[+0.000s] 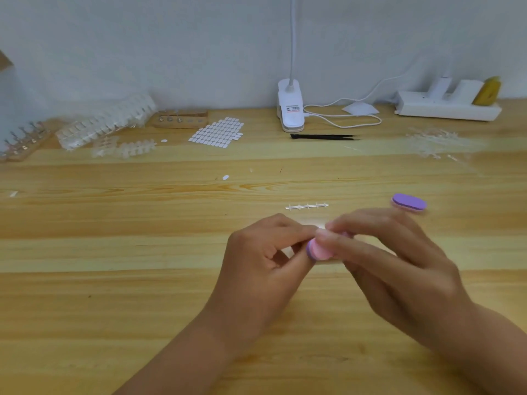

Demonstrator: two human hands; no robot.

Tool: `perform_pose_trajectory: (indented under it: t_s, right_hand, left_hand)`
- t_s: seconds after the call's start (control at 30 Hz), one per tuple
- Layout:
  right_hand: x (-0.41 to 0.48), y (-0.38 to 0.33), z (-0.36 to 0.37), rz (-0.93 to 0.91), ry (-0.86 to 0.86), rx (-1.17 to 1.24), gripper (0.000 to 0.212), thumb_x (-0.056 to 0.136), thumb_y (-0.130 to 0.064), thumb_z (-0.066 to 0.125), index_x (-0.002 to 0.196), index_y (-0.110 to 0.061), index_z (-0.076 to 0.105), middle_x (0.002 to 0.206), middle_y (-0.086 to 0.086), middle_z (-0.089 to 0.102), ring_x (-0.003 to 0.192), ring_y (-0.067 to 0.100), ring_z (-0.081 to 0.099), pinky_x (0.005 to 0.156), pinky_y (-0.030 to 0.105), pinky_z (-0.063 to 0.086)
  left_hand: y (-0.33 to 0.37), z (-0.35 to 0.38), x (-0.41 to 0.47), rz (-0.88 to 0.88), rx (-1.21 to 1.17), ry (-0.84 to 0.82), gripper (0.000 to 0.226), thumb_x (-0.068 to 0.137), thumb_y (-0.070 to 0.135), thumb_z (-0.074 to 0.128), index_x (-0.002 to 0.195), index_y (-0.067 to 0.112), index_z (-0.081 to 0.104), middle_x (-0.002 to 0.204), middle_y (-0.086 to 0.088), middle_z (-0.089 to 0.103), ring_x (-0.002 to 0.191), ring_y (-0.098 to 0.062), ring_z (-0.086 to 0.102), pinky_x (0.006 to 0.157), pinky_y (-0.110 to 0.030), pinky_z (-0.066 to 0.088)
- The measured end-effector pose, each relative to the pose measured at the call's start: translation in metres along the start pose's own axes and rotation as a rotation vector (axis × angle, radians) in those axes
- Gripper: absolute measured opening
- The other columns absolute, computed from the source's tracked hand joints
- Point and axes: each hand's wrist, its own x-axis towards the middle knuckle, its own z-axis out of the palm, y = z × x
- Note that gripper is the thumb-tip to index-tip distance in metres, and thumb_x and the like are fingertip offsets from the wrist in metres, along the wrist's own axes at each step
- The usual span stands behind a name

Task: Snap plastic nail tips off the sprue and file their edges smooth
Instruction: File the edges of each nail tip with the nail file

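My two hands meet above the middle of the wooden table (142, 280). My right hand (399, 269) grips a small pink and purple file block (319, 249). My left hand (265, 260) pinches something tiny against the block's top; it looks like a clear nail tip (322, 231), mostly hidden by fingertips. A bare clear sprue strip (306, 206) lies just beyond my hands. A second purple file block (409, 203) rests on the table to the right.
At the back left lie clear nail tip sprues (122, 148), a bag of tips (105, 121), wooden holders (182, 119) and a sheet of white stickers (218, 133). Black tweezers (322, 136), a clip lamp (290, 109), its cable, a power strip (447, 106) and sprue scraps (433, 141) sit behind.
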Motion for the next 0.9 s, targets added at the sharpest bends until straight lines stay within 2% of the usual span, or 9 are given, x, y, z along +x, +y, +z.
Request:
perform_pose_trajectory:
  t_s: [0.17,0.27,0.4,0.53,0.67,0.8,0.9]
  right_hand:
    - [0.003,0.011,-0.004,0.094,0.008,-0.062,0.026,0.091,0.006,0.061,0.115,-0.001,0.069,0.106,0.011,0.066,0.093,0.026,0.064,0.084,0.035,0.05]
    - [-0.001,0.004,-0.001,0.06,0.002,-0.042,0.026,0.091,0.006,0.061,0.115,-0.002,0.069,0.107,0.008,0.064,0.093,0.022,0.062,0.089,0.027,0.046]
    - [0.002,0.008,-0.003,0.12,0.033,-0.052,0.025,0.092,0.005,0.062,0.115,-0.002,0.069,0.107,0.007,0.064,0.097,0.021,0.063,0.088,0.03,0.049]
    - [-0.001,-0.002,0.003,0.038,-0.012,-0.014,0.026,0.094,0.005,0.06,0.117,-0.002,0.067,0.107,0.009,0.064,0.101,0.018,0.06,0.096,0.021,0.041]
    - [0.002,0.006,0.0,0.093,0.029,-0.057,0.024,0.094,0.003,0.06,0.116,-0.004,0.068,0.106,0.007,0.064,0.1,0.018,0.06,0.09,0.027,0.047]
    - [-0.001,-0.002,0.002,0.023,-0.007,-0.007,0.028,0.094,0.003,0.059,0.12,-0.007,0.063,0.107,0.008,0.063,0.102,0.017,0.059,0.096,0.021,0.04]
    - [0.0,0.008,-0.002,0.089,0.021,-0.061,0.026,0.093,0.003,0.06,0.118,-0.006,0.065,0.107,0.005,0.062,0.101,0.017,0.059,0.094,0.022,0.043]
  left_hand:
    - [0.001,-0.001,0.0,-0.048,0.011,0.016,0.017,0.083,0.006,0.075,0.088,0.022,0.08,0.08,0.01,0.071,0.076,-0.007,0.066,0.059,-0.015,0.047]
    - [0.001,-0.002,0.001,-0.024,0.018,0.033,0.017,0.082,0.006,0.076,0.089,0.021,0.081,0.081,0.009,0.071,0.077,-0.008,0.066,0.057,-0.015,0.046]
    - [0.001,-0.002,0.001,-0.023,0.024,0.033,0.017,0.082,0.006,0.076,0.089,0.02,0.08,0.082,0.01,0.071,0.078,-0.006,0.066,0.059,-0.014,0.046]
    - [-0.001,-0.001,0.001,0.023,0.048,0.029,0.014,0.083,0.008,0.076,0.091,0.018,0.08,0.082,0.008,0.071,0.078,-0.008,0.066,0.059,-0.014,0.046]
    - [-0.002,0.0,0.001,0.013,0.057,0.039,0.016,0.082,0.006,0.076,0.09,0.019,0.08,0.081,0.009,0.071,0.077,-0.007,0.066,0.059,-0.014,0.047]
    - [-0.004,0.0,0.001,0.056,0.024,0.032,0.013,0.083,0.008,0.075,0.09,0.018,0.079,0.082,0.007,0.07,0.077,-0.008,0.066,0.059,-0.018,0.049]
    - [-0.005,0.0,0.001,0.056,0.039,0.032,0.015,0.083,0.006,0.075,0.09,0.018,0.079,0.082,0.009,0.07,0.077,-0.008,0.065,0.06,-0.023,0.051]
